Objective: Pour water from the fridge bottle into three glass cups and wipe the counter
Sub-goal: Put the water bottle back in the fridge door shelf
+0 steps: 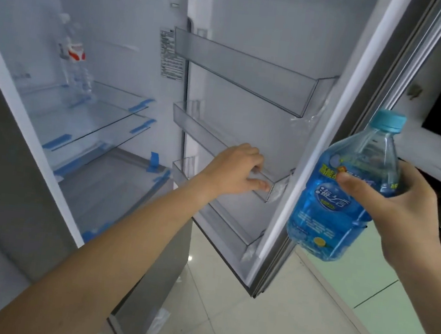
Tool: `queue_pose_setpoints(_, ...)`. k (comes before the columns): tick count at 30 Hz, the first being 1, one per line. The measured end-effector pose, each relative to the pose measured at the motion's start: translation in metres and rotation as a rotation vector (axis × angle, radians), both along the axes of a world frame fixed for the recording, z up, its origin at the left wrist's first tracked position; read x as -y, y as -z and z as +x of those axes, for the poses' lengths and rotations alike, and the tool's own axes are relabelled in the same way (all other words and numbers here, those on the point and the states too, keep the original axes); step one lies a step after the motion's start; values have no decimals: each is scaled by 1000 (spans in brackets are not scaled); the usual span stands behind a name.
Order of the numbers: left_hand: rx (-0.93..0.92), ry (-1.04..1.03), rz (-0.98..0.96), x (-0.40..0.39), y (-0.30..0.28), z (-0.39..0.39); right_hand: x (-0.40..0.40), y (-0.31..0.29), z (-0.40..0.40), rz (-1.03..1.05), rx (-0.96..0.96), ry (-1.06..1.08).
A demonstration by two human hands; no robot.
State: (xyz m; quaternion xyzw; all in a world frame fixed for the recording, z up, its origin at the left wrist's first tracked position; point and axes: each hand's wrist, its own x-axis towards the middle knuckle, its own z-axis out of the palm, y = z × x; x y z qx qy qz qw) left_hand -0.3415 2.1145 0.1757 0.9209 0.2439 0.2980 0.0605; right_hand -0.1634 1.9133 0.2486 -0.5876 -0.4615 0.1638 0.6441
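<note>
Open fridge (pixel 108 77) across the left and centre of the frame, glass shelves (pixel 90 116) edged with blue tape, a clear bottle with a red-and-white label (pixel 73 59) standing at upper left. Door (pixel 264 89) swung wide at centre, clear door bins (pixel 241 67) stacked down it. Pale glossy floor tiles (pixel 264 323) along the bottom. Left hand (pixel 237 170) at centre, fingers curled over the rim of the middle bin. Right hand (pixel 400 215) at right, wrapped around the blue-labelled water bottle (pixel 348 192), thumb across the label, cap on, bottle tilted, outside the fridge.
</note>
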Motion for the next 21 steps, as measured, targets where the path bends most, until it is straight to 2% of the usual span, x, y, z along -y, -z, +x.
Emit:
queue_pose_setpoints(6, 57, -5, 75, -20, 9, 52, -17, 3, 37, -2, -22, 54)
queue_pose_setpoints(10, 118, -35, 58, -34, 17, 90, -31, 1, 70, -21, -3, 68)
queue_pose_setpoints(21, 172, -273, 16, -81, 24, 197, -83, -10, 163, -35, 21, 42)
